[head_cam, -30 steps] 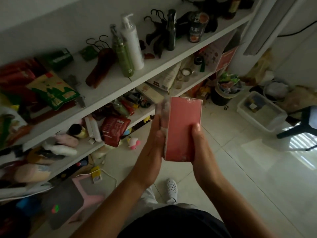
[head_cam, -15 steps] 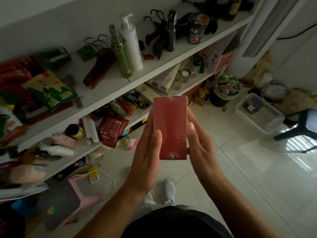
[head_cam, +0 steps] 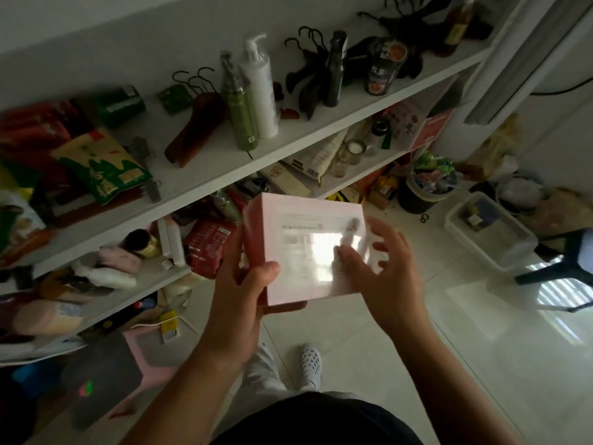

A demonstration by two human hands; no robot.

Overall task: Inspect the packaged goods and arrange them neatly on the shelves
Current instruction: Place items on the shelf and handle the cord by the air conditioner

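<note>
Inspecting pink box (head_cam: pixel 305 239): gripping one corner in left hand (head_cam: pixel 240 297), resting right hand (head_cam: pixel 388 271) on its glossy face, fingers (head_cam: pixel 349 256) spread. Next, likely finding free shelf (head_cam: pixel 208 165) space.

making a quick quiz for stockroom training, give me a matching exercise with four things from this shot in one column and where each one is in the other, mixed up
Things
1. pink box
2. white pump bottle
3. red packet
4. clear tub

Places
A. on the floor
B. upright on the upper shelf
C. gripped by the left hand
D. on the lower shelf

Pairs: 1-C, 2-B, 3-D, 4-A
</note>
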